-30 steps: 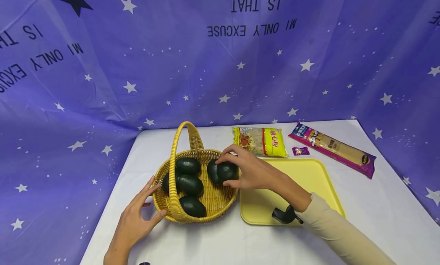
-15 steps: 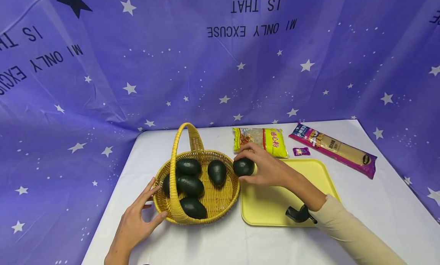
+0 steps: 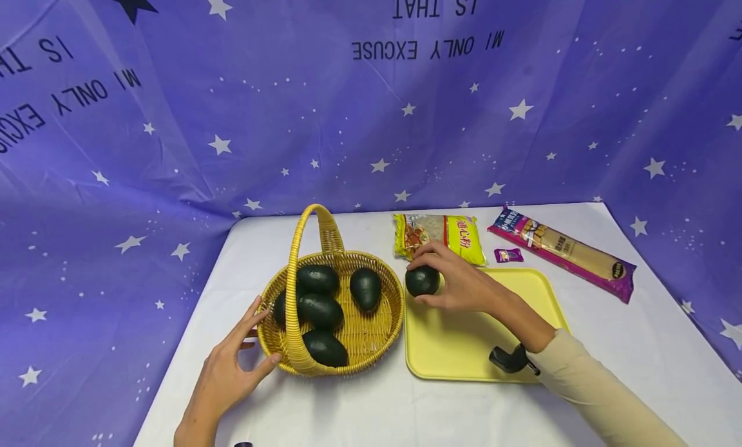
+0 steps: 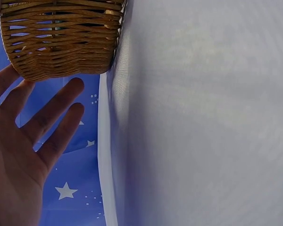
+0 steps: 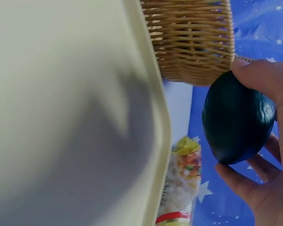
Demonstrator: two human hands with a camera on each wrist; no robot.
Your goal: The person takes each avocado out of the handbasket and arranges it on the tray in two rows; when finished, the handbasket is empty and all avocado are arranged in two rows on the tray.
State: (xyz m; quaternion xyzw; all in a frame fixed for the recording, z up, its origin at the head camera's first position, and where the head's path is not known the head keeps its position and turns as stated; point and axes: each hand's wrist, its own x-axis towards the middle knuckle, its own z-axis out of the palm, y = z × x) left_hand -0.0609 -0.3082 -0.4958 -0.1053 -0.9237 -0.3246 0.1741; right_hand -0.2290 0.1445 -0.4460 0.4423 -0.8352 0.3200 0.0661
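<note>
My right hand [image 3: 464, 289] pinches a dark green avocado [image 3: 422, 281] between thumb and fingers, above the left back corner of a yellow tray [image 3: 452, 350]. In the right wrist view the avocado [image 5: 236, 120] hangs clear of the tray [image 5: 61, 94], which carries the hand's shadow. A yellow wicker basket [image 3: 362, 337] with a tall arched handle stands left of the tray. Several more avocados lie inside, one apart at the right [image 3: 366, 290]. My left hand [image 3: 226, 373] has its fingers spread against the basket's left side; in the left wrist view, fingertips touch the wicker wall [image 4: 61, 42].
Behind the tray lies a yellow bag of pasta [image 3: 466, 237]. A long purple pack of noodles [image 3: 562, 250] slants at the back right, beside a small purple packet [image 3: 508, 256]. A starry purple cloth [image 3: 371, 131] hangs behind the white table [image 3: 359, 415].
My right hand has lifted the avocado out of the basket and carried it right, over the tray's edge. The left hand stays at the basket, which has not moved.
</note>
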